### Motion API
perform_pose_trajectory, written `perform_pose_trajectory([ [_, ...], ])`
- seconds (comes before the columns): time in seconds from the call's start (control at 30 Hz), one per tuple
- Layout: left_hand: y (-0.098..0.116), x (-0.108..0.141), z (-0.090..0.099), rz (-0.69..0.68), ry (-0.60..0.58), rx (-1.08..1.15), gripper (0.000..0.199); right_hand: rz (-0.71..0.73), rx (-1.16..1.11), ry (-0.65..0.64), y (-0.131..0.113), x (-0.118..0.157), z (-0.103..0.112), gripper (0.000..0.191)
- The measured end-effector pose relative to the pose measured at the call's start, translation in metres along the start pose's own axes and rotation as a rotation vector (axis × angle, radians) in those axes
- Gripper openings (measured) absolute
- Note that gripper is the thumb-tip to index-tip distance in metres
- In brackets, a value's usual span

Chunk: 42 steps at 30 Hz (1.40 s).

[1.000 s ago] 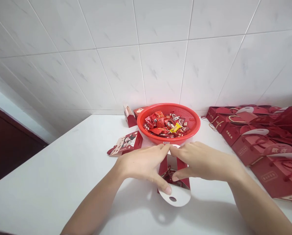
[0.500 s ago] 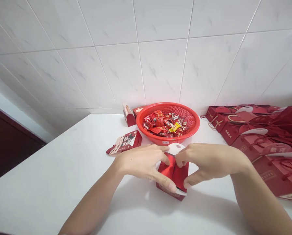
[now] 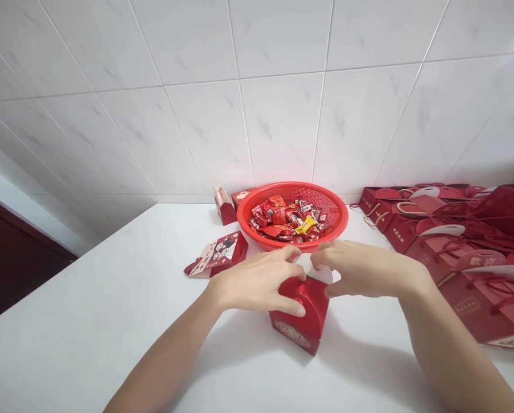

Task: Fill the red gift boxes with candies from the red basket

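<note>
A small red gift box (image 3: 299,318) stands on the white table in front of me, its near flap raised and tilted inward. My left hand (image 3: 261,281) grips it from the left, thumb lying on the near flap and fingers at the far side. From the right, my right hand (image 3: 360,269) holds the box's edge, fingertips at the pale far flap (image 3: 314,269) and thumb at the right side. The box's inside is hidden. Just behind the hands sits a red plastic basket (image 3: 341,221) of wrapped candies (image 3: 278,217), one of them yellow (image 3: 306,225).
Left of the basket, a printed gift box (image 3: 217,256) lies on its side on the white table (image 3: 111,310). Two more boxes (image 3: 225,207) stand behind it by the tiled wall (image 3: 283,115). Rows of red gift boxes with cord handles (image 3: 476,287) fill the right side.
The near flap of the box has come up and now covers the opening. My left thumb has moved up with it, and my right hand has shifted slightly up.
</note>
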<state>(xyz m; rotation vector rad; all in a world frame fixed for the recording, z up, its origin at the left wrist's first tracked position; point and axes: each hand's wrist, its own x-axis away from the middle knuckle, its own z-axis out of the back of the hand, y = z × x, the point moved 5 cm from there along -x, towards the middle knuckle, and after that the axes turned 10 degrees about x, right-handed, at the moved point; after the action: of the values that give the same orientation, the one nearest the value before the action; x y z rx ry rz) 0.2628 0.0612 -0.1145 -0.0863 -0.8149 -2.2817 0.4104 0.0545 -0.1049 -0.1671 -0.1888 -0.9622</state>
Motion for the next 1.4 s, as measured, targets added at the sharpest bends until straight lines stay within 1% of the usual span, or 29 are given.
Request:
perform_pose_trajectory([
  [0.07, 0.0, -0.004, -0.002, -0.016, 0.034, -0.01, 0.035, -0.029, 0.033, -0.036, -0.001, -0.002, -0.001, 0.002],
  [0.1, -0.001, -0.005, -0.002, -0.025, 0.055, -0.006, 0.037, -0.028, 0.032, -0.032, -0.002, -0.002, 0.0, 0.003],
  [0.2, -0.001, -0.008, -0.003, -0.025, 0.123, 0.016, 0.047, 0.006, -0.017, 0.011, -0.005, -0.002, 0.005, 0.011],
  [0.3, -0.001, -0.009, -0.001, -0.001, 0.163, 0.024, 0.052, 0.073, -0.043, -0.009, -0.012, 0.0, 0.006, 0.006],
  [0.37, 0.0, -0.009, -0.001, 0.009, 0.151, 0.018, 0.051, 0.151, -0.072, -0.035, -0.019, 0.002, 0.006, 0.005],
  [0.43, 0.001, -0.008, -0.001, 0.011, 0.119, 0.0, 0.042, 0.209, -0.098, -0.068, -0.026, 0.003, 0.004, 0.004],
  [0.5, 0.0, -0.008, -0.002, 0.027, 0.084, -0.022, 0.032, 0.224, -0.099, -0.097, -0.03, 0.002, 0.002, 0.006],
  [0.6, -0.002, -0.007, -0.003, 0.047, 0.051, -0.028, 0.029, 0.194, -0.062, -0.107, -0.032, -0.001, -0.004, 0.009],
  [0.7, -0.003, -0.008, -0.006, 0.048, 0.03, -0.013, 0.03, 0.146, -0.034, -0.072, -0.033, -0.004, -0.008, 0.016],
  [0.77, -0.006, -0.008, -0.007, 0.073, 0.019, -0.017, 0.033, 0.116, -0.024, -0.043, -0.035, -0.005, -0.01, 0.021],
  [0.87, -0.009, -0.008, -0.009, 0.123, 0.029, -0.037, 0.041, 0.076, 0.014, -0.014, -0.039, -0.003, -0.012, 0.022],
  [0.97, -0.012, -0.007, -0.01, 0.179, 0.048, -0.05, 0.038, 0.083, 0.055, -0.009, -0.046, -0.002, -0.014, 0.024],
  [1.07, -0.009, -0.007, -0.01, 0.202, 0.058, -0.084, 0.03, 0.136, 0.076, 0.03, -0.056, -0.003, -0.016, 0.04],
  [1.13, -0.006, -0.007, -0.01, 0.199, 0.063, -0.117, 0.024, 0.125, 0.114, 0.065, -0.062, -0.005, -0.018, 0.053],
  [1.2, -0.004, -0.007, -0.009, 0.209, 0.069, -0.146, 0.017, 0.07, 0.142, 0.076, -0.067, -0.008, -0.02, 0.06],
  [1.27, -0.003, -0.007, -0.008, 0.218, 0.078, -0.159, 0.016, 0.001, 0.135, 0.077, -0.071, -0.01, -0.022, 0.062],
  [1.4, -0.005, -0.006, -0.005, 0.174, 0.086, -0.09, 0.03, -0.127, 0.082, 0.068, -0.068, -0.005, -0.027, 0.066],
])
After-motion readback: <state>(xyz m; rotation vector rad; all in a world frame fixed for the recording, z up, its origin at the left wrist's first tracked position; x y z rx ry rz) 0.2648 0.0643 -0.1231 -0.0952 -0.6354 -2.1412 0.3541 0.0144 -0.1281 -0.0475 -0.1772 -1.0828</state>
